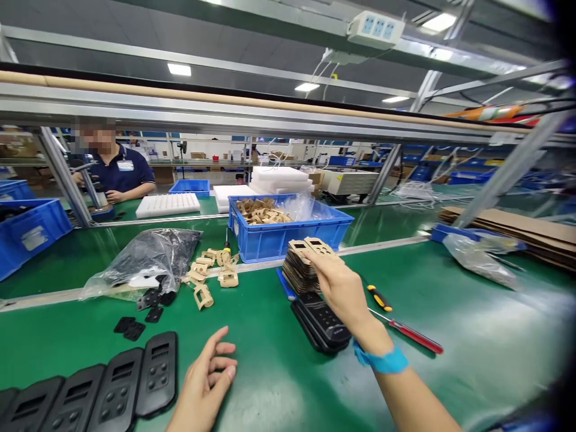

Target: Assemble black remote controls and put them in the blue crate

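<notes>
My right hand reaches forward and pinches a tan cut-out sheet at the top of a stack of such sheets. Just below that stack lie black panels with keypads in a small pile. My left hand rests near the front edge of the green table, fingers loosely apart and holding nothing. To its left runs a row of black panels with button holes.
A blue crate of tan pieces stands behind the stack. A plastic bag, loose tan frames and small black parts lie left. Two screwdrivers lie right. A person in a dark shirt works across the line.
</notes>
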{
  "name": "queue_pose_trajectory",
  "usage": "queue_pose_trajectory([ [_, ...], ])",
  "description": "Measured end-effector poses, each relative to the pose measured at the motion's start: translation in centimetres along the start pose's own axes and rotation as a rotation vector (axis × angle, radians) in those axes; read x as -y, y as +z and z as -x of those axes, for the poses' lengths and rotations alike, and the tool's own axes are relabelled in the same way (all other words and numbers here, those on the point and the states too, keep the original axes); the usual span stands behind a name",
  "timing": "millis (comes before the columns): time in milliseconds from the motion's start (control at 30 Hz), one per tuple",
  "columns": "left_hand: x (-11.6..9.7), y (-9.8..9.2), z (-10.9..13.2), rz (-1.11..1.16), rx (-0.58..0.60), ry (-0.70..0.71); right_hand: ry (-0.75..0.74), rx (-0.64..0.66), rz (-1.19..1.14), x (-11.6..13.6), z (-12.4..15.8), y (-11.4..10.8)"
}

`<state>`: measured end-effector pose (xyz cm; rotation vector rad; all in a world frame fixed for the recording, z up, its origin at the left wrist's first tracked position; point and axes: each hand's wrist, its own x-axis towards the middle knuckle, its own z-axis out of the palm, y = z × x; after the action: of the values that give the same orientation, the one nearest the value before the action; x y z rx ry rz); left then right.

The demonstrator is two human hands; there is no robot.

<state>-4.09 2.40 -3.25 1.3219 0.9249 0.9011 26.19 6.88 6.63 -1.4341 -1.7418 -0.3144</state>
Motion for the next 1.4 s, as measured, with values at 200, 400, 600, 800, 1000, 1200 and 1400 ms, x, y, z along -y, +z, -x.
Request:
queue_pose_trajectory([
  [200,-1.5,-0.5,-0.5,0.257,-0.177,-0.017,0.329,0.266,-0.74,6.5,2.4,3.8],
  [400,-2.8,-0.8,-1.0,0.201,-0.162,-0.09,0.47,0.421,-0.956,7.5,5.2,7.7],
  [600,-2.7,-0.7,-0.7,0.233,-0.182,-0.146,0.423,0.472,-0.839,7.3,6.9,9.0],
  [800,-2.6,-0.9,-0.6,0.273,-0.168,-0.156,0.045,0.529,-0.633,7.9,6.8,7.8],
  [1000,-2.8,-0.2,-0.1,0.512,0.012,-0.245,-0.016,0.785,-0.922,9.8,7.8,7.7],
  [1200,-3.1,0.0,-0.1,0.581,0.053,-0.207,0.34,0.604,-1.289,10.3,8.0,8.2],
  [1400,-2.5,-1.5,-1.2,0.202,-0.094,-0.137,0.72,-0.12,-1.329,5.7,4.9,7.3],
])
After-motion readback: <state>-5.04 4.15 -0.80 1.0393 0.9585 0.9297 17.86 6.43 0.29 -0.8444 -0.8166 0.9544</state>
